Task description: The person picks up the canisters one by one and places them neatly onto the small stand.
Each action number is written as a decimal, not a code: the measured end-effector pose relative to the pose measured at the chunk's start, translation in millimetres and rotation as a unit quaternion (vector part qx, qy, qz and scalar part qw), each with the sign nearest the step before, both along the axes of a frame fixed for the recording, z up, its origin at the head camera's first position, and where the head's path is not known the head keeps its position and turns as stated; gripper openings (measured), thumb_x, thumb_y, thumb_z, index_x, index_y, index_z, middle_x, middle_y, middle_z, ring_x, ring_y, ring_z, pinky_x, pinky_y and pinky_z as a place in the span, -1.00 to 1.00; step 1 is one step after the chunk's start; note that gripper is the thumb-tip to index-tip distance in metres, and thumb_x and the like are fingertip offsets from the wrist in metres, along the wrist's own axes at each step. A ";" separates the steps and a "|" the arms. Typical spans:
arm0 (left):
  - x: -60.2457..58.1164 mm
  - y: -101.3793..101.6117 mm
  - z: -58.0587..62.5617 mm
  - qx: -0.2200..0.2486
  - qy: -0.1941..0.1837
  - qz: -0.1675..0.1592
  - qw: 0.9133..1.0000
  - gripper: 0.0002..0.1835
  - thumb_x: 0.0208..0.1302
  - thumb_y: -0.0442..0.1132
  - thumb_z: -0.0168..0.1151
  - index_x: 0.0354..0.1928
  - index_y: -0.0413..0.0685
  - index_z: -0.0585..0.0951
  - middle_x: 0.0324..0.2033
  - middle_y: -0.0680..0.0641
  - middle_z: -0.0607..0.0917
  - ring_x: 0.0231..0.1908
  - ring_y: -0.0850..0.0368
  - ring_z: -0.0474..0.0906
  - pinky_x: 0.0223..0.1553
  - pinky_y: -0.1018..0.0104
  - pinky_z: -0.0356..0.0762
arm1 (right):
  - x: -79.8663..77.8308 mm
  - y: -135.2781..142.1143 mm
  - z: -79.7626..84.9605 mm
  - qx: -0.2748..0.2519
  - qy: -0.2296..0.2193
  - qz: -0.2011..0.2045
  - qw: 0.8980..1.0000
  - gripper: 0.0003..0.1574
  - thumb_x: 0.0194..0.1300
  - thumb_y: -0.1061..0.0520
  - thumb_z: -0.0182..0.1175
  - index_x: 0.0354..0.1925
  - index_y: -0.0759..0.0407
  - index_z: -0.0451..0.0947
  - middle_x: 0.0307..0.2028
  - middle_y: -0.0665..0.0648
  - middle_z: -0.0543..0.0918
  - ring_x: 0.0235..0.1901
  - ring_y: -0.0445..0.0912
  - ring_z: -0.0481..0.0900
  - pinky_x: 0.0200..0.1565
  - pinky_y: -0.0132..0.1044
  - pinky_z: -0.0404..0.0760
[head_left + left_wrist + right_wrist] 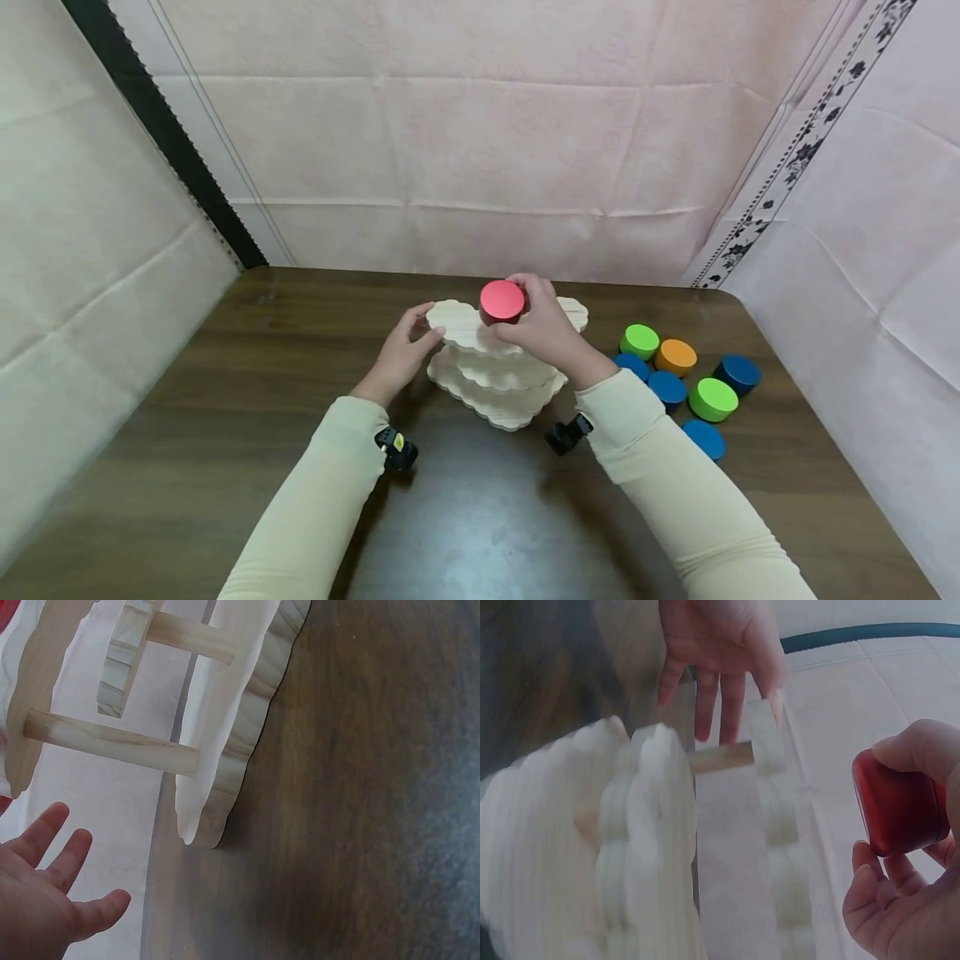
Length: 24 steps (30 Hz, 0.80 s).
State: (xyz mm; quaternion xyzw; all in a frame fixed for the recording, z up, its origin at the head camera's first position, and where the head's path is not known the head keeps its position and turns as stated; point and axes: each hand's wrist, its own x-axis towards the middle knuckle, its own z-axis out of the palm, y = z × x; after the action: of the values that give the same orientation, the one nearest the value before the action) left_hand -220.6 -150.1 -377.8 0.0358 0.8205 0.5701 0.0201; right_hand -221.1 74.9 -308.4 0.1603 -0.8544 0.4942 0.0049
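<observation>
In the middle of the table stands a pale wooden tiered stand (504,400) with scalloped, cloud-shaped shelves. Round wooden posts (112,742) join its tiers. My right hand (546,327) holds a small red round tin (502,301) above the top shelf, thumb on one side and fingers on the other. The right wrist view shows the tin (896,806) apart from the shelf. At the left end of the top shelf is my left hand (397,357), its thumb beside the shelf's edge. Its fingers (71,859) are spread and fairly straight; whether the thumb touches is unclear.
Right of the stand, several round tins sit in a group: green tins (713,399), an orange tin (676,357) and blue tins (667,388). The dark wooden table (300,417) meets pale cloth walls (495,167) at its back and sides.
</observation>
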 end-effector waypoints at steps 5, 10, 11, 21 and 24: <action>0.3 0.0 -0.4 0.007 -0.002 -0.001 1.000 -0.38 0.40 0.02 0.09 0.43 0.09 0.22 0.30 -0.18 0.34 0.29 -0.11 0.24 0.29 -0.12 0.23 | -5.5 -14.4 3.4 -0.012 0.003 0.009 1.000 -0.25 0.01 0.25 0.39 0.15 0.24 0.29 0.11 0.21 0.28 0.09 0.02 0.30 0.04 -0.10 0.52; -0.6 -0.7 -0.8 0.013 -0.001 -0.002 1.000 -0.37 0.40 0.02 0.09 0.43 0.10 0.21 0.33 -0.17 0.32 0.32 -0.10 0.22 0.30 -0.11 0.24 | -10.3 -25.8 4.9 -0.001 0.006 0.013 1.000 -0.23 0.03 0.23 0.42 0.17 0.23 0.29 0.11 0.21 0.31 0.11 0.02 0.29 0.07 -0.08 0.50; -0.8 -1.0 -1.0 0.014 -0.002 -0.001 1.000 -0.37 0.40 0.03 0.09 0.43 0.10 0.21 0.34 -0.17 0.31 0.32 -0.10 0.22 0.30 -0.11 0.23 | -11.2 -28.1 4.5 0.005 0.006 0.012 1.000 -0.22 0.03 0.22 0.43 0.17 0.23 0.29 0.11 0.21 0.32 0.11 0.02 0.29 0.08 -0.08 0.50; -1.6 -1.5 -2.6 0.020 -0.008 -0.008 1.000 -0.36 0.37 0.10 0.10 0.43 0.15 0.22 0.33 -0.15 0.32 0.32 -0.12 0.21 0.27 -0.16 0.26 | -19.7 -50.3 1.1 0.053 -0.019 0.014 0.998 -0.15 0.05 0.16 0.45 0.25 0.21 0.27 0.15 0.21 0.35 0.14 0.03 0.32 0.12 -0.07 0.50; -0.2 -1.3 -2.3 0.022 -0.009 -0.011 1.000 -0.32 0.35 0.16 0.10 0.43 0.17 0.21 0.33 -0.12 0.31 0.32 -0.10 0.20 0.26 -0.18 0.25 | -21.7 -55.6 -0.3 0.060 -0.019 0.018 0.998 -0.15 0.06 0.14 0.44 0.25 0.22 0.29 0.15 0.21 0.36 0.14 0.03 0.32 0.12 -0.08 0.50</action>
State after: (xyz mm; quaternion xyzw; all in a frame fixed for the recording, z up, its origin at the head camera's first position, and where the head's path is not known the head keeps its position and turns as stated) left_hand -220.8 -151.4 -380.1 0.0399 0.8072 0.5880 0.0328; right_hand -242.8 19.3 -308.7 0.1665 -0.8795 0.4449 -0.0298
